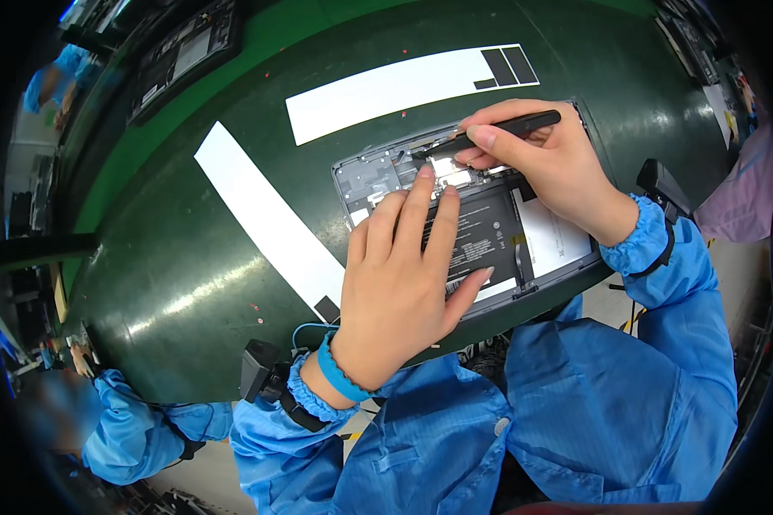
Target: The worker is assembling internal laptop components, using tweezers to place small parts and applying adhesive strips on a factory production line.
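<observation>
An opened laptop base lies on the green work table, its inner parts facing up. My left hand rests across it with fingers stretched and apart, fingertips by the metal parts along the far side. Under and beside that hand is a dark battery, partly covered. My right hand is closed around black tweezers, which slant down to the left. Their tips reach the parts just beyond my left fingertips; whether they pinch anything is too small to tell.
Two white backing strips, one beyond the laptop and one to its left, carry black stickers. Another opened device stands far left. Other people's sleeves show, blue at lower left and pink at right. A blue wristband circles my left wrist.
</observation>
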`<state>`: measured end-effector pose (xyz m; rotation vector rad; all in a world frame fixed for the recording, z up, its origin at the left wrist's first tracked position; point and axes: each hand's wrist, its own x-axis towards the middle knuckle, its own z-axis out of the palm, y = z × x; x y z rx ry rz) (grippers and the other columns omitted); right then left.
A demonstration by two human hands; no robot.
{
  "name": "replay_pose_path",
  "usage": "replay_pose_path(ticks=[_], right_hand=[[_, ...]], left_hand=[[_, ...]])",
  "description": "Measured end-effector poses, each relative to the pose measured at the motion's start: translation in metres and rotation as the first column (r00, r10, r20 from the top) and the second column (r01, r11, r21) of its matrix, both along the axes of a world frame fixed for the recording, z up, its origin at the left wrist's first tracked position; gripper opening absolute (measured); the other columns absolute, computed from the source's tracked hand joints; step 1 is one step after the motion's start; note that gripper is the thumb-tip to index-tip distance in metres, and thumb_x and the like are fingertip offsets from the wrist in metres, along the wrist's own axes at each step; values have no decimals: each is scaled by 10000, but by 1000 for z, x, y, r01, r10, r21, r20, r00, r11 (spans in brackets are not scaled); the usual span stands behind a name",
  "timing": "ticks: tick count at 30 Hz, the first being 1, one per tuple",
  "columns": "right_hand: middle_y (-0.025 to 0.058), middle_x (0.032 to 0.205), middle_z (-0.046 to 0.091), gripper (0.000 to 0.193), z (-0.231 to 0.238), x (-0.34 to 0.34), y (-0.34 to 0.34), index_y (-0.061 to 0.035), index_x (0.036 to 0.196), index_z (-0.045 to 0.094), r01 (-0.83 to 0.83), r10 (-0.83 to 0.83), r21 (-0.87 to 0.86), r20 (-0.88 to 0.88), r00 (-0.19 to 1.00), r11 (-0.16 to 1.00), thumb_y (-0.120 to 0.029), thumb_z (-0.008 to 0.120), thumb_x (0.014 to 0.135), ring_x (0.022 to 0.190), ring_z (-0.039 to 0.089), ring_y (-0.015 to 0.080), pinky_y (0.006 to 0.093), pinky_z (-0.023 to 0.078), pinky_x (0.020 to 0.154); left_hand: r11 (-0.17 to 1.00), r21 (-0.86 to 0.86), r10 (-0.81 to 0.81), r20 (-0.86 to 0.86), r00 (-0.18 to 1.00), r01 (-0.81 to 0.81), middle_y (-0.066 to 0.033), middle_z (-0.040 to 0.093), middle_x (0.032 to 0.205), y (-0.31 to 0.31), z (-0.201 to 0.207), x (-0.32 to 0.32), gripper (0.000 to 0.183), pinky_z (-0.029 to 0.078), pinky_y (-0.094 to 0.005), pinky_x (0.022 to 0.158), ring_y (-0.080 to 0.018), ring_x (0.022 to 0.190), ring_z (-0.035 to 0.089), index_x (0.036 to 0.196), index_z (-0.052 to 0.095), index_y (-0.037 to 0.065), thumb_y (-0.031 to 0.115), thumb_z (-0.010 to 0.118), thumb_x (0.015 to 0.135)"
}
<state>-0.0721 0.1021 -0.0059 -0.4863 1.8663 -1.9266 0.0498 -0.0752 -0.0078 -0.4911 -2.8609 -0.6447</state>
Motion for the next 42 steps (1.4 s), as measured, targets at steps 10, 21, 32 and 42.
replay_pose_path(ticks=[10, 21, 32, 42], right_hand=[[126, 1013, 685, 243, 0, 7, -2, 54, 1119, 654, 25, -28, -39, -59, 998, 999, -99, 635, 931, 929, 680, 178, 280, 566, 820], [79, 906, 716, 240, 24, 37, -31, 9, 1002, 717, -32, 41, 38, -274, 961, 999, -199, 689, 887, 783, 663, 147, 263, 526, 692], [179, 1217, 602, 163, -7, 82, -94, -111, 900, 744, -33, 345, 476, -585, 734, 879, -239, 710, 804, 1154, 533, 358, 444, 413, 990], [171, 1231, 617, 170, -7, 83, -92, -92, 900, 740, -24, 341, 476, -593, 729, 879, -231, 707, 808, 1187, 519, 357, 431, 393, 1016]], left_hand=[[988, -151, 27, -21, 999, -30, -218, 451, 1387, 8, 4, -1, 717, 397, -446, 928, -377, 1131, 458, 1288, 514, -9, 383, 740, 731], [836, 241, 518, -46, 854, -493, -192, 637, 1207, -61, 10, 67, 510, 455, -369, 971, -294, 1133, 612, 1223, 597, -25, 53, 769, 750], [810, 93, 585, -67, 808, -579, -161, 604, 1278, -49, -37, 86, 530, 330, -516, 1080, -388, 1274, 487, 1303, 558, 18, 175, 720, 824], [814, 112, 577, -48, 815, -570, -157, 601, 1278, -53, -41, 86, 406, 356, -518, 1057, -392, 1254, 503, 1307, 568, 42, 112, 575, 907]])
